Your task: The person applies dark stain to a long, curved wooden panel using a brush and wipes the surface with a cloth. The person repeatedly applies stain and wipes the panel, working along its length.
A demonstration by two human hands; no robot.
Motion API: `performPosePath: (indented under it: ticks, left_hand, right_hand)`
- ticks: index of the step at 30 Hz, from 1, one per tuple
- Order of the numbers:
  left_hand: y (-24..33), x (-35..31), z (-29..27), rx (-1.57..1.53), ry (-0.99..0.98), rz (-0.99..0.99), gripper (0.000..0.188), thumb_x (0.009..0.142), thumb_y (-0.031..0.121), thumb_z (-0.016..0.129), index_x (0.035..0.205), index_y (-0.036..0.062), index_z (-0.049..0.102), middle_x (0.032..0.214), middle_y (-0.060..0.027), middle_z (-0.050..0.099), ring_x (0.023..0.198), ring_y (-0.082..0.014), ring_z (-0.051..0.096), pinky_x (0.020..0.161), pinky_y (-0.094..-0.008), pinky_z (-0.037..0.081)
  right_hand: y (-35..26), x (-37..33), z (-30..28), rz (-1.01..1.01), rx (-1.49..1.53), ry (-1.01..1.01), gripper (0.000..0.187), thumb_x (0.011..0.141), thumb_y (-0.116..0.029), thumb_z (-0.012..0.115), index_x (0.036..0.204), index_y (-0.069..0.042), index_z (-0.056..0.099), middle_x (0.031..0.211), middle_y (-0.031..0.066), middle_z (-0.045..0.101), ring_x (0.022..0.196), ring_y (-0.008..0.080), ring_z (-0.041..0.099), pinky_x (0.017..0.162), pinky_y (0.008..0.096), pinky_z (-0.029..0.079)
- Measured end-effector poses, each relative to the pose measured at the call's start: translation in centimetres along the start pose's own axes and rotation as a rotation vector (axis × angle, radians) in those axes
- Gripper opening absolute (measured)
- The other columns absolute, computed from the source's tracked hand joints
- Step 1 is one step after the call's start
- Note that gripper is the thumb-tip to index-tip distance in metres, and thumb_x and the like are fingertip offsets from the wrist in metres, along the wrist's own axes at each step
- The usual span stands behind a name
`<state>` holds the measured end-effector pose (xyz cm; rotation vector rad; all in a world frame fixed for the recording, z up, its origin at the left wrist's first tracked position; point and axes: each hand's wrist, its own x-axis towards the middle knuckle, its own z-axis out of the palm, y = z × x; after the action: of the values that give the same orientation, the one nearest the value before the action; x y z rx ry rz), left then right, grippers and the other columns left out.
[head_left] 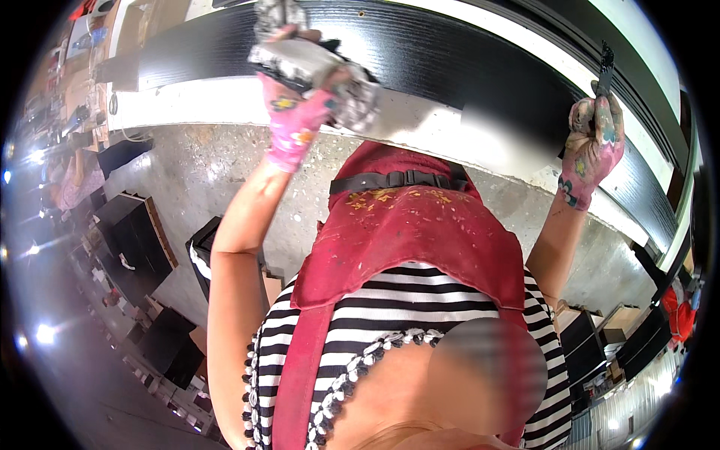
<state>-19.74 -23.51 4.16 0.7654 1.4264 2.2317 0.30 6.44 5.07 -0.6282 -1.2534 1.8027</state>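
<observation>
Two gloved hands are raised over the long black panel point(465, 67) on the workbench. I see the left hand point(296, 120) clenched around a paint-spattered grey block point(300, 64) (a sanding pad, perhaps) at the panel's near edge; the right hand point(592, 146) grips a thin dark tool point(604, 69) upright. Dark cabinets point(139, 240) stand on the floor, contents unseen.

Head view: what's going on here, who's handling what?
A person in a striped top and red apron stands at a long black panel lying on a pale workbench. Both hands wear pink patterned gloves. The left hand grips a grey, paint-flecked tool raised over the near edge of the panel; what kind of tool it is cannot be told. The right hand holds a thin dark strip upright, further along the panel. More dark panels are stacked on the floor to the left.
</observation>
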Motion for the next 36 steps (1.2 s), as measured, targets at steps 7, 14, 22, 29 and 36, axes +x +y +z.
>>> performPosePath:
  ticks: [7, 14, 22, 29, 36]
  left_hand:
    - [-6.0, -1.7, 11.7, 0.086, -0.302, 0.09, 0.081, 0.068, 0.015, 0.085, 0.137, 0.004, 0.042, 0.132, -0.014, 0.048, 0.123, -0.0259, 0.048, 0.102, -0.0387, 0.041]
    - [-5.7, -1.5, 4.8, 0.264, -0.18, 0.187, 0.078, 0.072, 0.016, 0.083, 0.136, 0.0012, 0.042, 0.13, -0.0151, 0.051, 0.117, -0.0242, 0.053, 0.096, -0.0374, 0.045]
    - [-0.5, -0.2, -3.8, 0.364, 0.243, 0.1, 0.082, 0.065, 0.001, 0.086, 0.133, 0.0062, 0.042, 0.12, -0.0072, 0.058, 0.107, -0.0169, 0.057, 0.089, -0.0312, 0.051]
    - [1.5, 1.9, -11.4, 0.467, 0.546, 0.277, 0.073, 0.071, 0.003, 0.083, 0.131, 0.0069, 0.042, 0.115, -0.0061, 0.06, 0.1, -0.0148, 0.06, 0.088, -0.0285, 0.051]
    - [2.8, 2.3, -21.5, 0.734, 0.61, 0.311, 0.052, 0.084, -0.003, 0.054, 0.134, 0.0041, 0.044, 0.115, -0.0111, 0.061, 0.099, -0.0216, 0.061, 0.083, -0.0309, 0.054]
  right_hand:
    - [0.6, 0.7, -0.6, 0.024, -0.18, 0.076, 0.027, 0.097, -0.013, 0.054, 0.114, 0.008, 0.056, 0.065, 0.0052, 0.049, 0.056, 0.0102, 0.043, 0.051, 0.023, 0.032]
    - [0.3, 0.6, -0.6, 0.032, -0.079, 0.014, 0.012, 0.096, -0.009, 0.054, 0.096, 0.003, 0.053, 0.062, 0.0036, 0.036, 0.055, 0.0103, 0.031, 0.051, 0.0236, 0.025]
    - [0.8, 0.9, -2.1, 0.036, -0.124, 0.0, 0.029, 0.096, -0.012, 0.056, 0.112, 0.011, 0.055, 0.065, 0.0066, 0.045, 0.057, 0.0113, 0.037, 0.052, 0.0225, 0.029]
    - [0.7, 0.8, -1.8, 0.049, -0.089, -0.058, 0.018, 0.095, -0.011, 0.056, 0.099, 0.006, 0.054, 0.066, 0.0047, 0.041, 0.057, 0.0097, 0.033, 0.051, 0.0216, 0.028]
    - [0.2, 0.2, -1.0, 0.064, -0.069, -0.085, 0.008, 0.097, -0.007, 0.052, 0.095, 0.0, 0.051, 0.064, 0.0041, 0.042, 0.058, 0.0104, 0.034, 0.05, 0.0217, 0.029]
